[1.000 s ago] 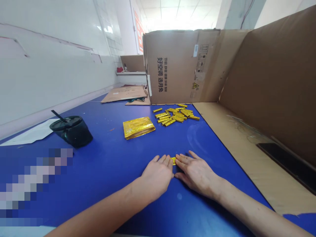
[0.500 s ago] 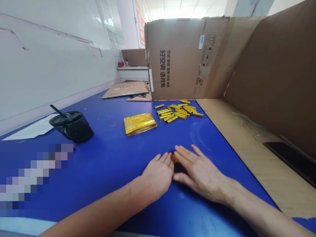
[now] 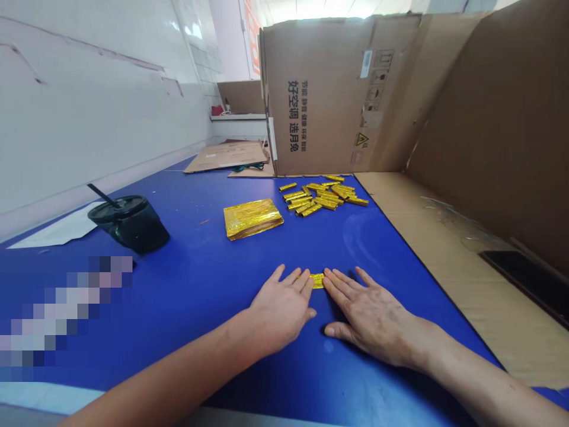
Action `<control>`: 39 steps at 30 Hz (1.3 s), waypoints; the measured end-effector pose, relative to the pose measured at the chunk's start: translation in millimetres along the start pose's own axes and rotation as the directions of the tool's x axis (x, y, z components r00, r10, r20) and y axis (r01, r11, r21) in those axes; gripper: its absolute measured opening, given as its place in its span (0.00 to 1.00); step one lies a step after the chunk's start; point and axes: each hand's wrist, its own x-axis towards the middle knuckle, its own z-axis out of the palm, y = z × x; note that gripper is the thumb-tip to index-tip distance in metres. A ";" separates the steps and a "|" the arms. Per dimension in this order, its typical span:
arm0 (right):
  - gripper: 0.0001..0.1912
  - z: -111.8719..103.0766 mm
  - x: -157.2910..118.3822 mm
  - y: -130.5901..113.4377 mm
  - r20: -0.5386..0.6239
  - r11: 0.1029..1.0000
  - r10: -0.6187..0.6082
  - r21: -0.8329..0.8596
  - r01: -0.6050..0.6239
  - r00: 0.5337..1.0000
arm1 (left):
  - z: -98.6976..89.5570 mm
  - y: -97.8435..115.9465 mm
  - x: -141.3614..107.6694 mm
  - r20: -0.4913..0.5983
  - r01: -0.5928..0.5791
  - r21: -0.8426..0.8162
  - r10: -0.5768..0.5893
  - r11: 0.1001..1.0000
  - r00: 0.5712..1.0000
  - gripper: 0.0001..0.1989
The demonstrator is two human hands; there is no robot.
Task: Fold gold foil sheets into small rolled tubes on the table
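Blue laminate counter (image 3: 200, 267): flat open left hand (image 3: 279, 314) and flat open right hand (image 3: 368, 317) flank a small gold foil stick (image 3: 317, 280); uneven pressure could skid it away.

My blue surface (image 3: 200, 267) carries a gold foil strip (image 3: 317, 280) between my left hand (image 3: 280, 311) and right hand (image 3: 368, 317), a flat foil packet (image 3: 253, 219) and a pile of foil sticks (image 3: 324, 196) ahead, and a dark lidded cup (image 3: 128, 224) farther left.
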 end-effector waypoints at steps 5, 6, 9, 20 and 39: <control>0.42 9.6 3.0 -2.6 -0.074 0.998 0.049 -0.035 -0.052 0.996 | 10.8 5.8 3.4 -0.085 0.057 0.037 -0.053 0.998 0.995 0.30; 0.42 11.0 3.1 -1.7 -0.082 0.998 0.045 -0.030 -0.047 0.996 | 12.7 6.8 4.0 -0.086 0.048 0.030 -0.045 0.998 0.995 0.30; 0.43 12.3 2.7 1.9 -0.081 1.000 0.014 -0.015 -0.015 0.997 | 13.4 7.0 4.8 -0.043 0.001 -0.008 -0.002 1.000 0.999 0.31; 0.39 2.7 1.2 2.3 -0.066 0.997 0.048 -0.058 -0.052 0.997 | -5.8 3.4 0.9 0.095 0.078 0.027 -0.080 0.997 0.992 0.37; 0.39 4.7 1.2 10.5 -0.078 0.994 0.052 -0.095 -0.060 0.996 | -1.2 0.6 -2.8 0.002 0.034 0.024 -0.034 0.999 0.999 0.41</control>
